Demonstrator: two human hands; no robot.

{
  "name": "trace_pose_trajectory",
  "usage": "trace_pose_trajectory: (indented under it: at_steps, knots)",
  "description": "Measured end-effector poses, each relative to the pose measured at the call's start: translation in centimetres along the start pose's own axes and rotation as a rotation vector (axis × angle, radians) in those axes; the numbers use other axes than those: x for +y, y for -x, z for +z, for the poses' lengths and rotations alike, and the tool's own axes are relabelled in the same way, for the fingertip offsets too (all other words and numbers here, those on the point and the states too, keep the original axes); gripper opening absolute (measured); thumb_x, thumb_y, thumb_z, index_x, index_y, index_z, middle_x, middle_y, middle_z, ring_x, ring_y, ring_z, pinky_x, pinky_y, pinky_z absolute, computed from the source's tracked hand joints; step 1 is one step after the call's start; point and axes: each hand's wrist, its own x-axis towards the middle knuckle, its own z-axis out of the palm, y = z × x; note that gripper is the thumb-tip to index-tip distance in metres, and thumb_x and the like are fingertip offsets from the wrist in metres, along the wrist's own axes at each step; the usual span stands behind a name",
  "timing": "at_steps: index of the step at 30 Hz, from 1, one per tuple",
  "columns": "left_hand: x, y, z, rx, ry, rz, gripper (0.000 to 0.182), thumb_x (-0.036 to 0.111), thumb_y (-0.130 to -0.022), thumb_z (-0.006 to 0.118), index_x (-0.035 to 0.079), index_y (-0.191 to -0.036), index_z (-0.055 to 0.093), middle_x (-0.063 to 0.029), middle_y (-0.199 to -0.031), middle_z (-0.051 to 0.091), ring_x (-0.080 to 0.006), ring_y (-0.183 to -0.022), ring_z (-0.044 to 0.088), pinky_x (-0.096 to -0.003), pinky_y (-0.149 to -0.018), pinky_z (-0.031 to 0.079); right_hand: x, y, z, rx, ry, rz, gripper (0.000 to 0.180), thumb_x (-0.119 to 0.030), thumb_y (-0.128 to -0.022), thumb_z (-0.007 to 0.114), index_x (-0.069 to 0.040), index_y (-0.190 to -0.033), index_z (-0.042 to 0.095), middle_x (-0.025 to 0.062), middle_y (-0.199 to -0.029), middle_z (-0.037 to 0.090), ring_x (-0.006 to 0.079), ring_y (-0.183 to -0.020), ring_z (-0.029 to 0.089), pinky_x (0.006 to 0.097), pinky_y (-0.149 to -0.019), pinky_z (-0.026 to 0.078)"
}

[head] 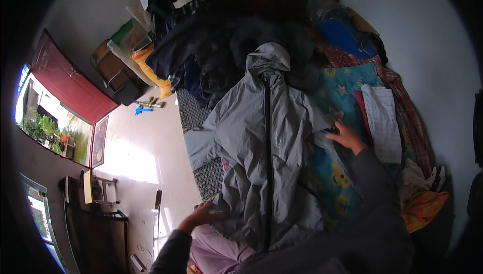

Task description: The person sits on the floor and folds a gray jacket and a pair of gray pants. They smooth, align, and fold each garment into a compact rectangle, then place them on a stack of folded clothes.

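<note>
A grey hooded jacket (241, 138) with a dark front zipper lies spread on a bed, its hood pointing away from me and its zipper closed. One sleeve stretches out to the left over a patterned dark cover. My right hand (346, 136) is at the other sleeve, by the jacket's right side; its fingertips touch the grey fabric, and how firmly they hold it cannot be told. My left hand (202, 216) is at the lower left hem, slightly blurred, fingers stretched over the fabric.
Dark clothes (219, 55) are heaped beyond the hood. A folded white checked cloth (383, 123) lies on a blue patterned blanket (339, 176) at the right. Crumpled orange cloth (424, 211) sits at the bed's edge. On the floor at left are toys (151, 103) and a small stool (100, 187).
</note>
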Motion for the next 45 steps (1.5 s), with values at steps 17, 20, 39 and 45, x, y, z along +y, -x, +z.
trace_pose_trajectory:
  at_steps: [17, 20, 39, 45]
  knots:
    - [21.8, -4.6, 12.0, 0.012, -0.211, 0.354, 0.045, 0.053, -0.089, 0.060, 0.016, -0.109, 0.073, -0.0125, -0.100, 0.072, -0.0313, -0.091, 0.070, -0.0425, -0.079, 0.055, -17.1, -23.9, 4.1, -0.054, -0.402, -0.160, 0.040, 0.001, -0.093, 0.043, -0.007, -0.130, 0.056, 0.0173, -0.121, 0.066, 0.0256, -0.059, 0.069, 0.0358, -0.059, 0.055]
    - [21.6, -3.9, 10.2, -0.017, -0.026, 0.248, 0.049, 0.060, -0.082, 0.066, 0.012, -0.086, 0.077, -0.0136, -0.087, 0.073, -0.0303, -0.083, 0.070, -0.0411, -0.075, 0.054, -19.0, -24.6, 5.7, -0.249, -0.254, -0.041, 0.054, 0.002, -0.090, 0.040, -0.007, -0.143, 0.043, 0.0213, -0.127, 0.063, 0.0280, -0.065, 0.072, 0.0380, -0.062, 0.057]
    - [23.0, -0.5, 8.9, 0.607, -0.024, 0.622, 0.043, 0.038, -0.082, 0.071, 0.008, -0.111, 0.061, -0.0135, -0.117, 0.059, -0.0330, -0.103, 0.060, -0.0424, -0.084, 0.050, -17.3, -12.5, -5.8, 0.311, 0.254, -0.576, 0.023, -0.011, -0.086, 0.068, -0.006, -0.107, 0.062, 0.0158, -0.112, 0.064, 0.0421, -0.103, 0.059, 0.0499, -0.086, 0.049]
    - [21.0, -2.9, 10.2, 0.625, -0.364, 0.682, 0.022, 0.019, -0.082, 0.057, 0.008, -0.101, 0.062, -0.0111, -0.109, 0.057, -0.0303, -0.105, 0.055, -0.0419, -0.096, 0.042, -17.4, -8.5, -5.8, 0.295, 0.233, -0.711, 0.025, -0.007, -0.087, 0.065, -0.006, -0.111, 0.059, 0.0165, -0.117, 0.060, 0.0443, -0.104, 0.057, 0.0486, -0.084, 0.049]
